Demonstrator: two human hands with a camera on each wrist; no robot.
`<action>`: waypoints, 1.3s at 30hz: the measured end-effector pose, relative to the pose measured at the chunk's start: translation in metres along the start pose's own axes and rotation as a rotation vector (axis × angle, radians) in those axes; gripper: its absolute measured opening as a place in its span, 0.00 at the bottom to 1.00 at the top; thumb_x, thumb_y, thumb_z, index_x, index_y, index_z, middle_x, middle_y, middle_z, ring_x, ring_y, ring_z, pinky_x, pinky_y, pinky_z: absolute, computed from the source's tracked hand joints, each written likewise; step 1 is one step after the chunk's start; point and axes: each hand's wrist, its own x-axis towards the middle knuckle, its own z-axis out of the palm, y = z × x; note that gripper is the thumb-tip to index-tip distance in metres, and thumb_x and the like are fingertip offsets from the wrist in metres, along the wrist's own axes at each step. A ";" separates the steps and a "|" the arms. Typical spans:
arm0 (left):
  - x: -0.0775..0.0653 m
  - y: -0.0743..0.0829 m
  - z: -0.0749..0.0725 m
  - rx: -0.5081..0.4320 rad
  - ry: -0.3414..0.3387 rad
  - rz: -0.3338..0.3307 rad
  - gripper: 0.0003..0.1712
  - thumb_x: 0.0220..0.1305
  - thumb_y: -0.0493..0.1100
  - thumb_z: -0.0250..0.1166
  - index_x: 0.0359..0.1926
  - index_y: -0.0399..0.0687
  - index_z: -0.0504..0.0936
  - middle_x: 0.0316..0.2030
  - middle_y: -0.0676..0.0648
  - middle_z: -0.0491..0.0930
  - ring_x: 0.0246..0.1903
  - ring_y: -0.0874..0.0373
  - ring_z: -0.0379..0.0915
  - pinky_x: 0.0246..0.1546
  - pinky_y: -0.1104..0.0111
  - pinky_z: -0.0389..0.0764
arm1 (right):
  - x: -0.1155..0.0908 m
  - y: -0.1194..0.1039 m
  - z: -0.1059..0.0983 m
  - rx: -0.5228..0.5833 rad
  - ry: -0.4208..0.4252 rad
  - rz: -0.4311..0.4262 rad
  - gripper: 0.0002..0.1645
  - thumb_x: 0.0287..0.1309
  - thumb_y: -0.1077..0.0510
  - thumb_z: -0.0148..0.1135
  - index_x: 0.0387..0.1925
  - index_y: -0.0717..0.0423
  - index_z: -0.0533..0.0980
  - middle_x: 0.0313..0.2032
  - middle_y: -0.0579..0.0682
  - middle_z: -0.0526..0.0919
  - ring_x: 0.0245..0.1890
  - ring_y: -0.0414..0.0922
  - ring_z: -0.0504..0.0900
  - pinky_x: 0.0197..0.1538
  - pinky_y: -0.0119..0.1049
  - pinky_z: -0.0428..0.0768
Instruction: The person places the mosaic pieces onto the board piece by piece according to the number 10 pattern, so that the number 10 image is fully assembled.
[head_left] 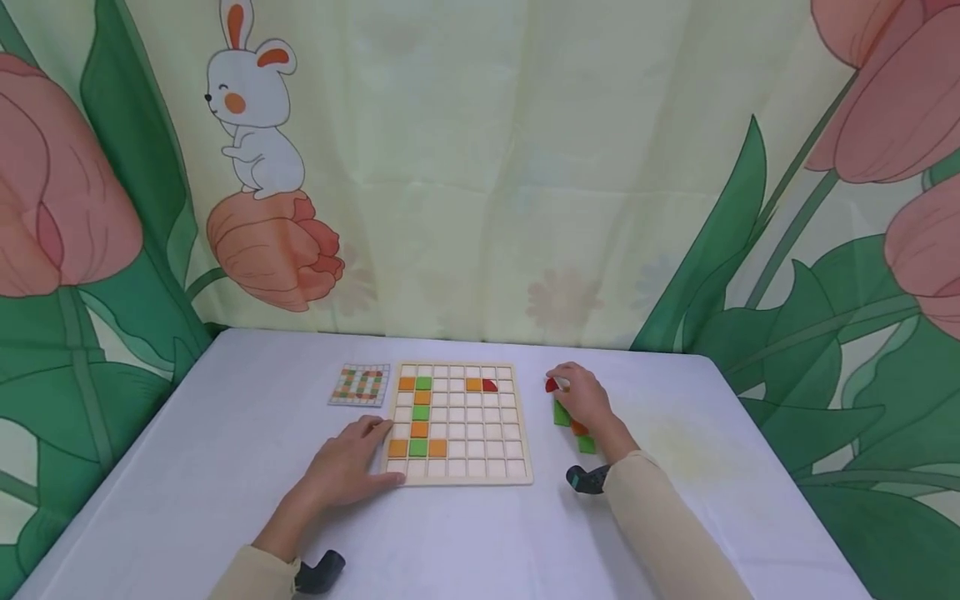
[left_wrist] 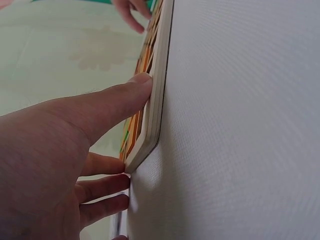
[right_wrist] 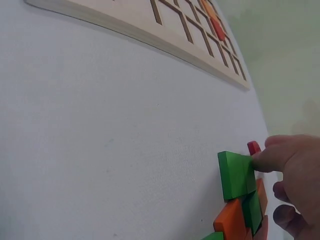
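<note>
A square wooden grid board point(head_left: 457, 479) lies on the table with orange, green and red tiles in some of its cells. My left hand point(head_left: 341, 462) rests at the board's near left corner, thumb on the front edge and fingers along the left side. To the right of the board, my right hand point(head_left: 585, 400) pinches a red tile point(head_left: 551, 385) between thumb and index finger. In the right wrist view, the thumb overlaps a green block point(right_wrist: 235, 175) of the pile. Below it are orange blocks point(right_wrist: 231, 220) and more green ones, partly hidden by the hand.
A small pattern card point(head_left: 360, 385) with coloured squares lies left of the board. Dark wrist devices point(head_left: 588, 479) show below both hands. A white cloth point(head_left: 465, 542) covers the table, and a curtain printed with tulips and a rabbit point(head_left: 258, 108) hangs behind.
</note>
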 end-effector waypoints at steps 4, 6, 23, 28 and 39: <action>-0.001 0.001 -0.001 -0.002 -0.003 -0.006 0.51 0.48 0.67 0.71 0.69 0.48 0.67 0.64 0.44 0.69 0.62 0.47 0.66 0.55 0.47 0.72 | 0.004 0.003 0.000 0.003 -0.025 0.007 0.20 0.60 0.60 0.65 0.54 0.49 0.80 0.60 0.54 0.76 0.61 0.55 0.71 0.63 0.55 0.72; -0.001 0.002 -0.001 0.004 0.000 -0.005 0.51 0.48 0.67 0.71 0.69 0.48 0.67 0.64 0.44 0.69 0.62 0.48 0.66 0.55 0.48 0.72 | 0.005 0.004 0.001 -0.002 -0.020 -0.002 0.19 0.59 0.59 0.65 0.53 0.49 0.80 0.58 0.54 0.77 0.60 0.55 0.72 0.62 0.55 0.73; 0.000 0.002 0.001 0.008 0.009 -0.006 0.51 0.47 0.67 0.71 0.68 0.48 0.68 0.63 0.45 0.70 0.61 0.49 0.67 0.53 0.49 0.73 | 0.004 -0.023 0.014 0.099 0.052 -0.128 0.12 0.58 0.54 0.66 0.45 0.47 0.83 0.51 0.49 0.82 0.51 0.49 0.76 0.57 0.49 0.77; -0.001 0.001 0.000 0.009 0.013 -0.003 0.51 0.48 0.66 0.71 0.68 0.48 0.68 0.63 0.45 0.69 0.61 0.49 0.67 0.52 0.49 0.73 | 0.002 -0.045 0.019 0.142 0.048 -0.207 0.10 0.58 0.54 0.67 0.42 0.45 0.84 0.49 0.47 0.83 0.47 0.47 0.76 0.52 0.45 0.78; -0.001 0.001 0.000 0.000 0.010 0.008 0.50 0.48 0.66 0.71 0.68 0.47 0.68 0.63 0.45 0.69 0.61 0.49 0.67 0.52 0.49 0.74 | 0.001 -0.077 0.038 0.172 0.034 -0.299 0.07 0.58 0.56 0.67 0.39 0.47 0.85 0.47 0.46 0.84 0.43 0.45 0.76 0.48 0.42 0.77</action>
